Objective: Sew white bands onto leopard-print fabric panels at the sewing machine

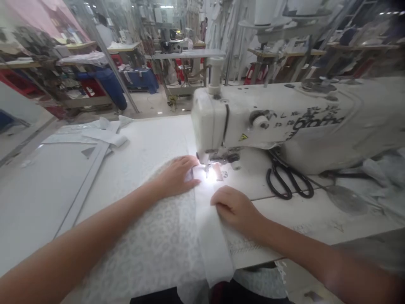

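My left hand [181,176] lies flat on the pale fabric just left of the lit needle area, its thumb apart from its fingers. A long white fabric strip [212,249] runs from the presser foot toward my lap. My right hand [236,207] is closed on the strip's right edge, in front of the needle, with its fingertips curled under. Beneath the strip and to its left spreads a grey-white leopard-print fabric [158,249]. The white sewing machine [253,122] stands over the work with its lamp on. Glare hides the needle tip.
Black-handled scissors [289,181] lie under the machine arm, right of my right hand. Folded white strips [91,137] rest at the table's far left. Crumpled fabric [379,177] sits at the right. Other sewing stations [186,54] stand behind.
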Action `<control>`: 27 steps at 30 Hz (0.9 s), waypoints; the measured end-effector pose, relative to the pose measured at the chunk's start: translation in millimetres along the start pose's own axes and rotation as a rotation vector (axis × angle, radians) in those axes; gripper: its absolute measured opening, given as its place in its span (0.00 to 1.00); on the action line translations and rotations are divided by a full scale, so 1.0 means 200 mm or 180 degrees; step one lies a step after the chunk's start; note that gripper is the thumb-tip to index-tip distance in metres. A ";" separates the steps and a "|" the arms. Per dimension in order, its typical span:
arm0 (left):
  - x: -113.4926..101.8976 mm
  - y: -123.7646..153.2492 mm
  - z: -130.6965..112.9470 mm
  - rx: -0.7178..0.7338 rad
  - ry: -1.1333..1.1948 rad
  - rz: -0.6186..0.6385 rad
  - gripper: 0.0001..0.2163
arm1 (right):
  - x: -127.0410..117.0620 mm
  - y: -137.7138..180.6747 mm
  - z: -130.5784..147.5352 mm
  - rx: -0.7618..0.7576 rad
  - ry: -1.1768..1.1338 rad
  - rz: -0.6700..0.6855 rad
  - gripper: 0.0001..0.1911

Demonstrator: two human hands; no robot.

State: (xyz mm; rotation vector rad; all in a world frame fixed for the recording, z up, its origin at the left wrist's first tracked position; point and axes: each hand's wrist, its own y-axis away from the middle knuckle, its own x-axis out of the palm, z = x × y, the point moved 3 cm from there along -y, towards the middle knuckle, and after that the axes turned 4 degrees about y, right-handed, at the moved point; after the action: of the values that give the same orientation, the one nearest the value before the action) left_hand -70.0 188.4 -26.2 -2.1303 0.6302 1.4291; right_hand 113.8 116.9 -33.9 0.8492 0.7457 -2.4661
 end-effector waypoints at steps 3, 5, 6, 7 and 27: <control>-0.01 -0.07 0.07 -0.0204 0.0099 -0.0156 0.12 | 0.02 0.00 -0.02 0.0134 0.0030 0.0015 0.10; -0.02 -0.15 0.15 -0.0491 0.0069 -0.0296 0.12 | 0.04 0.01 -0.03 0.0204 0.0074 0.0084 0.10; -0.03 -0.21 0.20 -0.0651 0.0043 -0.0394 0.13 | 0.04 0.02 -0.04 0.0235 0.0094 0.0124 0.10; -0.04 -0.26 0.26 -0.0815 0.0028 -0.0473 0.14 | 0.05 0.03 -0.05 0.0263 0.0119 0.0174 0.10; -0.24 0.38 0.09 0.0531 -0.0829 -0.0271 0.10 | 0.06 0.00 -0.04 0.0424 -0.0076 0.0411 0.10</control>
State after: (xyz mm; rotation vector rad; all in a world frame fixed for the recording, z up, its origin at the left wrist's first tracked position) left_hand -146.3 147.2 0.7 -1.7846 0.5320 1.5177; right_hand 108.8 118.4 -47.6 0.8849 0.5062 -2.4266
